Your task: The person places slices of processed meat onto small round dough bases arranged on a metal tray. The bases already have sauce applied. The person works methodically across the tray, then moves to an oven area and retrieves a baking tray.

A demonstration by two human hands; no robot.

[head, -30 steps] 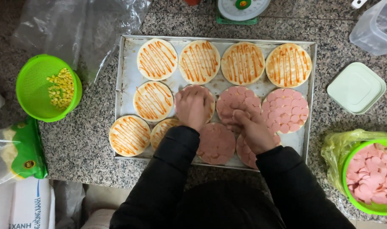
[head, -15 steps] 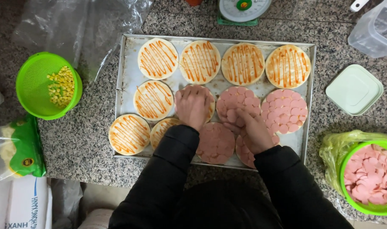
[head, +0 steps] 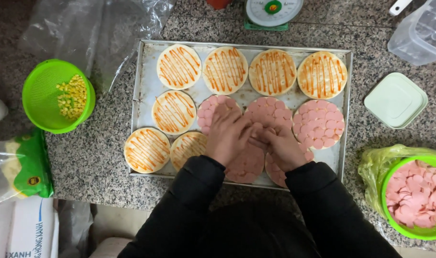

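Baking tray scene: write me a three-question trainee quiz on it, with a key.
1. True or false: the four round bases in the back row of the baking tray carry pink sausage slices.
2. What does the green colander left of the tray hold? A) yellow corn kernels B) sausage slices C) nothing
3. Fill in: the left hand and the right hand meet over bases covered with ____ slices.

Key
1. False: the back row shows only orange sauce stripes.
2. A, corn kernels.
3. Pink sausage, as in the green bowl at right.
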